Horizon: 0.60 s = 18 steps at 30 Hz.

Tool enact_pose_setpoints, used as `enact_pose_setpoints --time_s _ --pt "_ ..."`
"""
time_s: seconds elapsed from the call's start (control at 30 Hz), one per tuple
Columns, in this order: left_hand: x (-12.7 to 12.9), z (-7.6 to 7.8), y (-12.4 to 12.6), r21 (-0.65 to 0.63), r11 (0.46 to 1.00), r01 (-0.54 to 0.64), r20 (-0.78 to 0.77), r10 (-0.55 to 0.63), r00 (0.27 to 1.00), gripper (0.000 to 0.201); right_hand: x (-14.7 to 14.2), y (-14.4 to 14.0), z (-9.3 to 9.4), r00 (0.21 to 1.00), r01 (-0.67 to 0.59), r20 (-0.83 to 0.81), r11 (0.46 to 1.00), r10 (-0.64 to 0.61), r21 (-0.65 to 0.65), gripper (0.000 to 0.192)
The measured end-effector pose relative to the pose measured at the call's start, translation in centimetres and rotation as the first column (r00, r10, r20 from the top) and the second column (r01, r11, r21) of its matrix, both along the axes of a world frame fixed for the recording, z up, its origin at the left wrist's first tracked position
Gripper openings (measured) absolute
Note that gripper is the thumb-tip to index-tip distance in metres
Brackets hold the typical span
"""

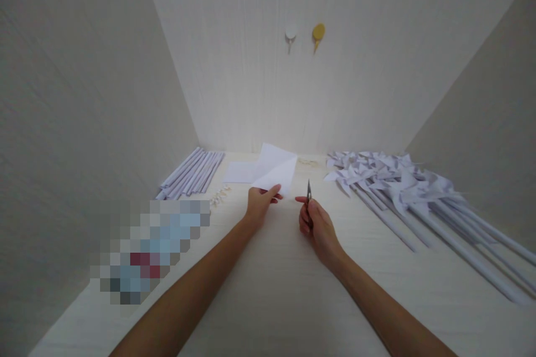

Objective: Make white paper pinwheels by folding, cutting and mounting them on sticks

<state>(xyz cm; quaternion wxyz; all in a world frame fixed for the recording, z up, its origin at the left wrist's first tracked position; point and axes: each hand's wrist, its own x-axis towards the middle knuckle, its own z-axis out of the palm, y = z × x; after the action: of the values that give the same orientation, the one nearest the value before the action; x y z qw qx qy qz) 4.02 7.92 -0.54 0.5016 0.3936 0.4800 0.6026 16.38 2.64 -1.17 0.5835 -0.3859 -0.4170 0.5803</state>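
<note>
Head camera looks down two bare forearms reaching over a pale table (268,290). Nearest, the right hand (319,227) is closed around small scissors (309,192), whose blades point up and away from the fist. Just left of it, the left hand (258,204) pinches the near corner of a folded white paper (275,170), which lifts off the table beyond the fingers. Past that grip lies a flat paper sheet (238,172). Left of the left hand sit small pale bits (220,196) and a bundle of rolled paper sticks (190,174). Right of the scissors lies a pile of paper pinwheels (389,175). Two hooks (304,34) hang on the far wall.
</note>
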Motion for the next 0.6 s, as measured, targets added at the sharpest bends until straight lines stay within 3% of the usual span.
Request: enact_pose_setpoints --time_s 0.17,0.4,0.6 --pt "0.1 0.3 -0.6 0.001 0.996 0.086 0.026 -0.086 0.996 0.023 -0.1 -0.1 -0.4 0.994 -0.074 0.080 0.997 0.071 0.035 0.033" --pt "0.5 1.8 -1.2 -0.011 0.992 0.127 0.146 -0.124 0.981 0.017 -0.5 -1.0 -0.1 0.984 -0.124 0.131 0.991 0.118 0.044 0.032" --pt "-0.1 2.8 -1.7 0.010 0.991 0.130 0.069 -0.130 0.989 0.017 -0.5 -1.2 -0.2 0.981 -0.123 0.154 0.992 0.119 0.022 0.032"
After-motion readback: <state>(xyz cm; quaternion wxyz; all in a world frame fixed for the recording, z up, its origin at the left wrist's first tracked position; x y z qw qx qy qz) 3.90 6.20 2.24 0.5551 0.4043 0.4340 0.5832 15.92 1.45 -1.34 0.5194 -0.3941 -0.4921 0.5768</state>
